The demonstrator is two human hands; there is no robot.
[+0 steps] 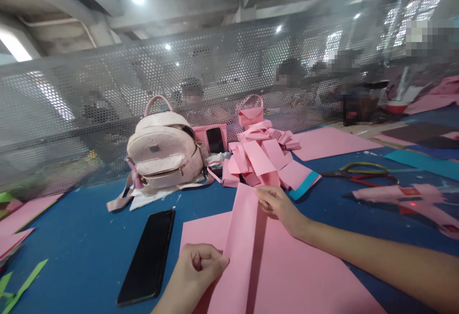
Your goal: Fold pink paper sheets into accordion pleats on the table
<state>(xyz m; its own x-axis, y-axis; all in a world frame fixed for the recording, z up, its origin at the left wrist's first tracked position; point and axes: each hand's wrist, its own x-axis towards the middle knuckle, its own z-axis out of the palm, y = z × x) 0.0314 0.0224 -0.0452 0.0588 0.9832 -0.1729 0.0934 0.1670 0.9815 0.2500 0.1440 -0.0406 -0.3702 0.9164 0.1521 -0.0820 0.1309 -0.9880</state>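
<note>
A long pink paper strip point(241, 237) is held up between my two hands, tilted away from me. My left hand point(201, 268) pinches its left edge near the bottom, thumb on top. Near the far end, my right hand point(274, 204) grips the right edge between thumb and fingers. Beneath the strip lies a larger pink sheet point(304, 276) on the blue table point(89, 252). Just beyond my right hand sits a pile of folded pink paper pieces point(263, 158), one edged in blue. A small pink paper bag with a handle point(251, 115) stands on the pile.
A black phone point(147, 256) lies left of my left hand. Behind it stands a cream backpack point(163, 149). To the right lie scissors point(358, 173) and a pink glue gun point(405, 197) with a red light. A perforated metal screen point(143, 84) runs along the back, people behind it.
</note>
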